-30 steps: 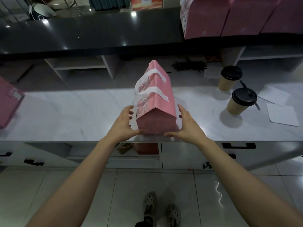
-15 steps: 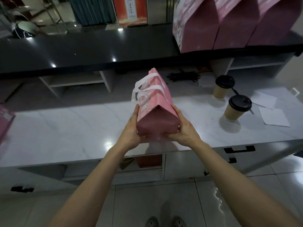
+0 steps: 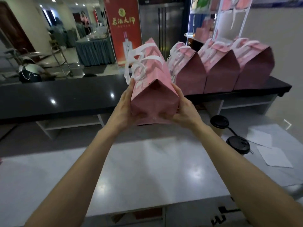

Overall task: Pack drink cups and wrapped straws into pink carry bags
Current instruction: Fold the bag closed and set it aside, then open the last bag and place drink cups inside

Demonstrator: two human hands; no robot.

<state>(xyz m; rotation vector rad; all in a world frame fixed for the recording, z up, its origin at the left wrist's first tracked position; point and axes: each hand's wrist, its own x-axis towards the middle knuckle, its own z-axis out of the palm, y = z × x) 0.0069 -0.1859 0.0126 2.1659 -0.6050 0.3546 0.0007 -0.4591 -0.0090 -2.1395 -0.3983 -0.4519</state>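
Nearest, the white marble desk (image 3: pixel 147 169); at 3 o'clock on it, two lidded cups (image 3: pixel 238 145) and paper sheets (image 3: pixel 273 157). Above the desk, the left hand (image 3: pixel 124 105) and right hand (image 3: pixel 184 110) grip the lower sides of a closed pink carry bag (image 3: pixel 152 89), held in the air with fingers curled round its base. At 1 o'clock beyond, three packed bags (image 3: pixel 221 71) stand in a row on the black upper desk (image 3: pixel 65 95).
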